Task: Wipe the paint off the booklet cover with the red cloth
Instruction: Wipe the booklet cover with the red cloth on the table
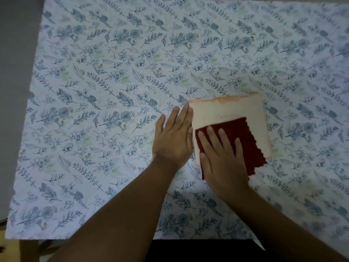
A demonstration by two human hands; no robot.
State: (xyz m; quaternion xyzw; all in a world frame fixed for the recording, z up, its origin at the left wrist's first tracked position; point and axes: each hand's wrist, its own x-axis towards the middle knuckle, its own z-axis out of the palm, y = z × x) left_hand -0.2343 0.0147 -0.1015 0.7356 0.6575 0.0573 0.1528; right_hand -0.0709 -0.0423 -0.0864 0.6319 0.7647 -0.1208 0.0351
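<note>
A cream booklet with a wire spiral and a peach strip along its far edge lies on the table, right of centre. A dark red cloth with zigzag edges covers the booklet's near half and hangs past its near edge. My right hand presses flat on the cloth, fingers spread. My left hand lies flat on the tablecloth with its fingertips against the booklet's left edge. Faint smeared marks show on the cover just beyond the cloth.
A white tablecloth printed with blue leaves and flowers covers the whole table. Its near edge runs along the bottom of the view, and its left edge borders grey floor.
</note>
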